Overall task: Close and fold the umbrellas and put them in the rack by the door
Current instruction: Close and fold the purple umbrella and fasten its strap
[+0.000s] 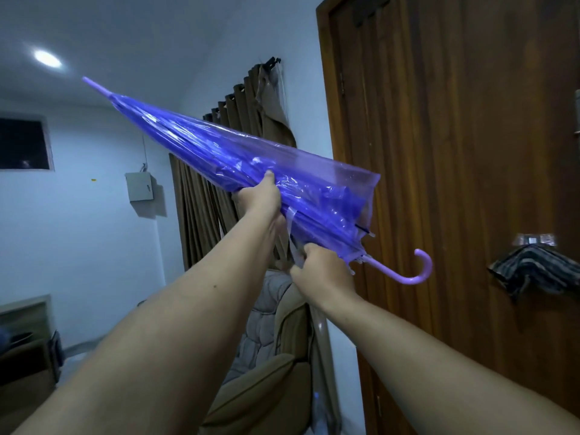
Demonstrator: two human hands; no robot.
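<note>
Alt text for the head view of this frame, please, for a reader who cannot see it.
Two hands hold a closed purple see-through umbrella up at a slant, tip toward the ceiling: the left hand grips its canopy, the right hand pinches its strap near the hooked handle. Behind are a wooden door and brown curtains.

A single round ceiling light [47, 59] glows at upper left, blown out to white, in a dim room with a cool blue cast over its walls. The translucent purple umbrella [251, 164] catches small white glints on its plastic folds. A grey wall box [138, 186] throws a soft shadow down and to its right. The wooden door [470, 152] sits dark and underlit. Wide-angle distortion bends the door frame and stretches the forearms near the lower edge; the far corners look soft and slightly smeared.
</note>
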